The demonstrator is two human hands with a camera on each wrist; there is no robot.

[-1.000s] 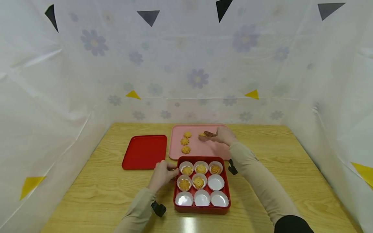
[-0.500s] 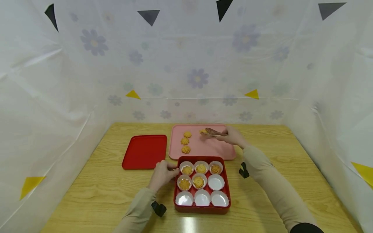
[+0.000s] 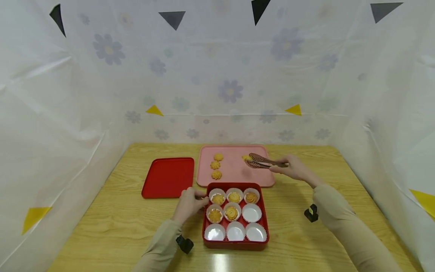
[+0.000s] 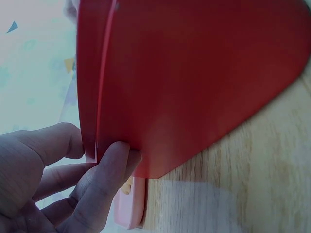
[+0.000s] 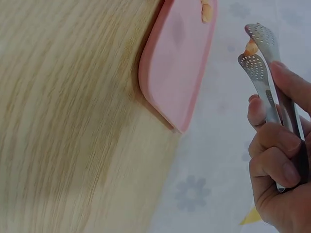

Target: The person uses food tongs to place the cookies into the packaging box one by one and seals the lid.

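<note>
My right hand (image 3: 291, 168) grips metal tongs (image 3: 263, 161) with perforated ends, over the right side of the pink tray. A small golden piped cookie (image 5: 251, 47) sits between the tong tips in the right wrist view. With thumb and fingers, my left hand (image 3: 190, 204) holds the upper left corner of the red box (image 3: 235, 244); the left wrist view shows fingertips at its rim and side wall. Inside the box stand white paper cups in three rows. The far row and two cups of the middle row hold cookies; the other cups (image 3: 251, 213) are bare.
Behind the box lies the pink tray (image 3: 234, 179), with three piped cookies (image 3: 215, 165) in a line on its left. A flat red tray (image 3: 168, 177) is left of it. White floral sheeting (image 3: 217, 75) hangs around the wooden table (image 3: 112, 219).
My right hand has drawn back to the right, carrying the tongs and cookie along over the pink tray. The left hand and the red box have stayed in place.
</note>
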